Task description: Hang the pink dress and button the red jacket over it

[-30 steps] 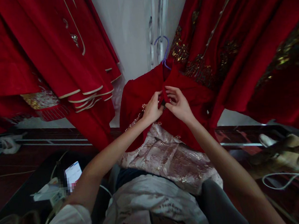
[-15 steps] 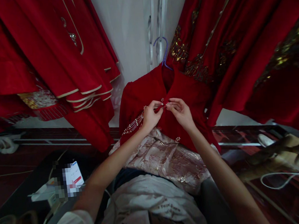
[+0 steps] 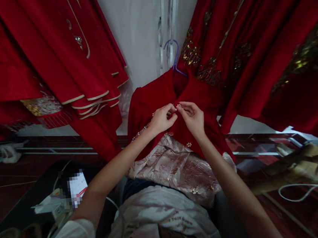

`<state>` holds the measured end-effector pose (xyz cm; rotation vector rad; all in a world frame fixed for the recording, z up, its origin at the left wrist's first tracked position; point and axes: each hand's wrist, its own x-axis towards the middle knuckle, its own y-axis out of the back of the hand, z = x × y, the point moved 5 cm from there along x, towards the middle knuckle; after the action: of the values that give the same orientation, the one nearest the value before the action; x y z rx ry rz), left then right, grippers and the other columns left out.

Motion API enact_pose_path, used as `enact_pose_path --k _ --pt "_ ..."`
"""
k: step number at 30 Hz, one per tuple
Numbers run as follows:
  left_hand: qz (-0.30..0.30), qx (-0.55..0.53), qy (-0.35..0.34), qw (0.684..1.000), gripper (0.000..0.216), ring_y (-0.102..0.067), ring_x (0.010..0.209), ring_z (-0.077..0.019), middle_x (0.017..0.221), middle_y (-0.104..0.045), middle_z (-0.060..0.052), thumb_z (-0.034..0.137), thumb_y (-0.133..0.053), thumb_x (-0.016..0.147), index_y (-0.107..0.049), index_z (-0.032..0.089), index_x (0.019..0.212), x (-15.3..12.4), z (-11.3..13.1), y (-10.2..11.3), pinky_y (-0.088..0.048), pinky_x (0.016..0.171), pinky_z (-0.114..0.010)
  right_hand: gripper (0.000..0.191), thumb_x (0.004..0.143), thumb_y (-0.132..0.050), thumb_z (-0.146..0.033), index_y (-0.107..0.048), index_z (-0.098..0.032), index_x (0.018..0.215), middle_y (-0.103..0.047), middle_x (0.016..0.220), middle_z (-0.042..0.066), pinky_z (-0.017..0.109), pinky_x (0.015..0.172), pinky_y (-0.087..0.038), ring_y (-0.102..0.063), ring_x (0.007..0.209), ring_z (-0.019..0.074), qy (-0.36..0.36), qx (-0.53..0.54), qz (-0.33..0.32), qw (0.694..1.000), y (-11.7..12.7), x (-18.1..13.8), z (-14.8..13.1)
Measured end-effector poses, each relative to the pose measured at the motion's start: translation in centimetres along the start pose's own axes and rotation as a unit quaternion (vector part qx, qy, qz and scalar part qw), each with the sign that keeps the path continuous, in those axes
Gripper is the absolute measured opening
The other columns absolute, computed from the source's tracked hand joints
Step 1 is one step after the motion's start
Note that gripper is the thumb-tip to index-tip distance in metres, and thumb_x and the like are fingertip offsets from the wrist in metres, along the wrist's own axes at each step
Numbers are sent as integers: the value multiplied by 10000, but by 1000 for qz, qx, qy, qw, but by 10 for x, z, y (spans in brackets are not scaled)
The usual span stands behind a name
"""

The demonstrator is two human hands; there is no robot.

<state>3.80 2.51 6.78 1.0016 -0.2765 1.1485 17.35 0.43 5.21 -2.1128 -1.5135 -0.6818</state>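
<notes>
A red jacket [image 3: 148, 97] with beaded trim hangs on a purple hanger [image 3: 172, 55] in front of me. My left hand [image 3: 161, 119] and my right hand [image 3: 193, 118] meet at its front opening, both pinching the fabric edges beside a small beaded fastening [image 3: 178, 106]. The fingers of both hands are curled tight on the cloth. A pale pink and gold skirt [image 3: 178, 166] spreads below the jacket, over my lap.
More red garments hang at the left [image 3: 41, 59] and right [image 3: 256, 44], with a white wall [image 3: 138, 30] between them. A dark surface at lower left holds a phone [image 3: 78, 186] and cables. A white cord [image 3: 303, 191] lies at the right.
Both hands slid down the jacket's front from the collar and now pinch slightly higher again, closer together at the beaded fastening. The jacket's front edges have been drawn together.
</notes>
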Motion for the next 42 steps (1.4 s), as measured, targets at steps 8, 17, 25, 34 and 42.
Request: enact_pose_path --k 8,17,25,34,42 --pt "-10 25 -6 1000 110 -602 628 -100 723 -647 -8 261 -586 828 -573 163 779 9 6 -4 -483 604 -205 307 807 -675 -333 -707 -209 1086 -713 1087 61 380 911 -560 -687 966 192 13 -40 -16 999 16 -7 -5" --pt "-7 70 -12 997 117 -606 608 -112 688 -644 -7 260 -588 814 -562 169 745 12 12 -4 -459 590 -208 299 767 -712 -363 -741 -189 1008 -741 1012 61 414 944 -545 -704 926 214 -12 -33 14 999 19 -6 -11" --pt "-55 102 -35 993 153 -578 584 -114 669 -634 -8 262 -542 850 -594 169 740 15 23 0 -443 610 -226 366 720 -754 -370 -731 -172 1027 -742 1009 76 436 919 -561 -712 909 228 -35 -5 0 999 21 -6 -10" --pt "-106 187 -86 973 168 -587 667 -136 767 -632 -25 254 -497 896 -612 169 809 18 25 -2 -418 626 -239 388 687 -786 -354 -728 -166 1021 -746 977 69 431 908 -567 -714 866 209 -44 14 8 999 23 -7 1" --pt "-152 239 -127 951 154 -614 734 -162 843 -650 -50 230 -482 905 -623 170 887 22 19 -6 -437 668 -253 398 700 -775 -361 -721 -181 1050 -740 1008 71 438 923 -559 -711 887 210 -30 13 5 999 25 -7 10"
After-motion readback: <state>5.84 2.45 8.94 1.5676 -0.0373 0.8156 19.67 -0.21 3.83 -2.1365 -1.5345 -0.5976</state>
